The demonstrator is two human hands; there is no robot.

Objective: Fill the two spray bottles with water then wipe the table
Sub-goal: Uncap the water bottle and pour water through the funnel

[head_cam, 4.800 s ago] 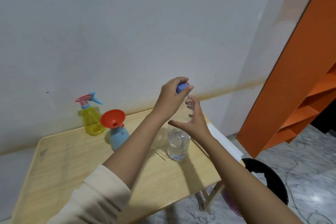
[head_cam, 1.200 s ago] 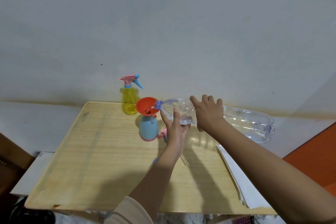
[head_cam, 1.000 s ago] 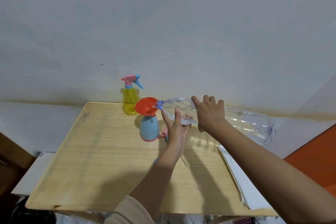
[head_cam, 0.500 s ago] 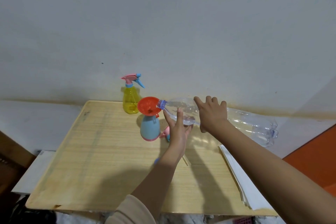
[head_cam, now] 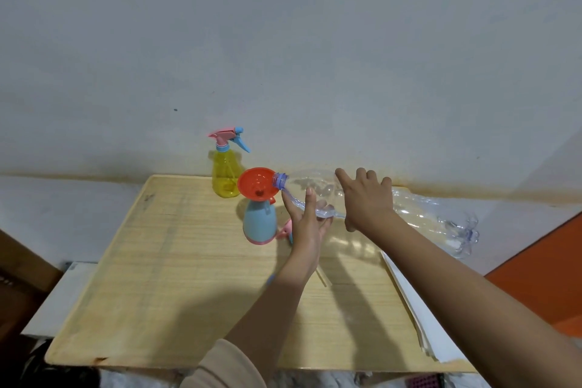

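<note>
At the funnel [head_cam: 256, 183] (orange), left hand [head_cam: 307, 227] props, right hand [head_cam: 367, 201] grips bottle [head_cam: 419, 211].

Stack of flat white paper sheets [head_cam: 409, 302] lies along right edge of pale wooden table [head_cam: 157, 261]. Thin pale wooden stick [head_cam: 324, 279] lies flat right of centre, apart from sheets. Plain grey-white wall [head_cam: 283, 41] behind far edge. Flat orange panel [head_cam: 541, 264] beyond right edge.

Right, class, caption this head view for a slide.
Left hand and right hand tip a clear bottle into the funnel on the blue sprayer; yellow sprayer behind.
</note>
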